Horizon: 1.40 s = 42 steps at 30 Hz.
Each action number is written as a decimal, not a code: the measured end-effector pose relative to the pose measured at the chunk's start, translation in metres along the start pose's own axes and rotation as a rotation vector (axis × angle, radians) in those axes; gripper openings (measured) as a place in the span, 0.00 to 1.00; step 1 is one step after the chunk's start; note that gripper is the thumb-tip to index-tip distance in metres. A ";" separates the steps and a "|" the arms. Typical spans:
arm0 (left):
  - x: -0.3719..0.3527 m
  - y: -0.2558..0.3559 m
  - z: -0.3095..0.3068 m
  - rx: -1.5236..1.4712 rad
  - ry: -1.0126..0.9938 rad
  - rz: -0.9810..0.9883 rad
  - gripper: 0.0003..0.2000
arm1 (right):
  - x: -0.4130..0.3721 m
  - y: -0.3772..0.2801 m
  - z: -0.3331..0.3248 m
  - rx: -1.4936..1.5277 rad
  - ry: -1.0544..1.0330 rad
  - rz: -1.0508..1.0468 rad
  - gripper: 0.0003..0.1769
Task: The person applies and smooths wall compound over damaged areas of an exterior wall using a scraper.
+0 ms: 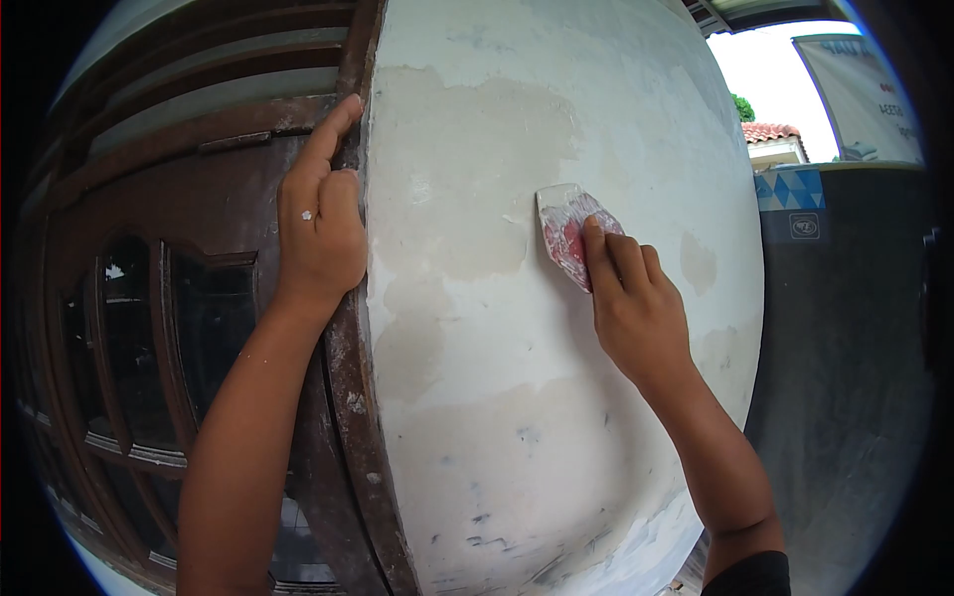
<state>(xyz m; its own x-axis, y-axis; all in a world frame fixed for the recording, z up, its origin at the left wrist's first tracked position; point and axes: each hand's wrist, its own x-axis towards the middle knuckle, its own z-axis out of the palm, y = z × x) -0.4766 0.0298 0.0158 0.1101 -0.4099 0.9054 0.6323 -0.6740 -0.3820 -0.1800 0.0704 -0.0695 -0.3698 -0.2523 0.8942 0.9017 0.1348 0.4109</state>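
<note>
My right hand is closed around a small putty scraper, reddish and smeared with white filler. The scraper's pale edge lies at the surface of a white wall marked with greyish damp-looking patches. On the left, my left hand rests against the dark wooden door frame beside the wall's edge. Its index finger stretches upward and the other visible fingers bend; I see nothing held in it. A white speck sits on one of its fingers.
A brown wooden door with glass panes fills the left side. Dark scuffs and flaking paint mark the lower wall. To the right stand a dark panel with a blue patterned strip and a hanging banner.
</note>
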 end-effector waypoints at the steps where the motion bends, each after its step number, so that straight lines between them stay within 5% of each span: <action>1: 0.000 0.000 -0.001 0.014 0.000 0.006 0.28 | -0.001 0.001 -0.004 0.005 0.024 0.017 0.31; 9: 0.000 0.002 -0.002 -0.016 -0.008 -0.021 0.28 | 0.038 -0.007 0.003 -0.048 0.253 -0.102 0.29; 19: 0.000 0.000 -0.001 0.013 -0.008 0.014 0.28 | -0.034 -0.025 -0.018 0.046 -0.011 -0.144 0.32; 24: 0.000 0.004 -0.002 -0.028 -0.008 -0.020 0.28 | -0.089 -0.035 -0.067 0.211 -0.013 0.091 0.33; 27: 0.001 0.008 -0.001 -0.063 -0.002 -0.068 0.29 | -0.146 -0.055 -0.094 0.371 -0.036 0.295 0.42; 32: -0.014 0.021 -0.003 -0.280 0.056 -0.229 0.32 | -0.199 -0.089 -0.121 0.633 -0.057 0.715 0.24; 35: -0.078 0.055 -0.011 -0.293 0.041 -0.280 0.31 | -0.223 -0.094 -0.121 0.877 -0.026 0.989 0.22; 37: -0.145 0.095 -0.020 -0.304 0.023 -0.327 0.31 | -0.214 -0.094 -0.131 1.222 0.112 1.362 0.18; 42: -0.284 0.212 -0.001 -0.387 -0.044 -0.528 0.31 | -0.241 -0.071 -0.140 1.353 0.120 1.417 0.11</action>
<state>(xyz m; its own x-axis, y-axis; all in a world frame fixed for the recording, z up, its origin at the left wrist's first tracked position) -0.3748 0.0027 -0.3227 -0.1031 0.0561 0.9931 0.2896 -0.9534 0.0839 -0.1231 -0.0126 -0.3392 0.4108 0.6335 0.6557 -0.2714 0.7716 -0.5753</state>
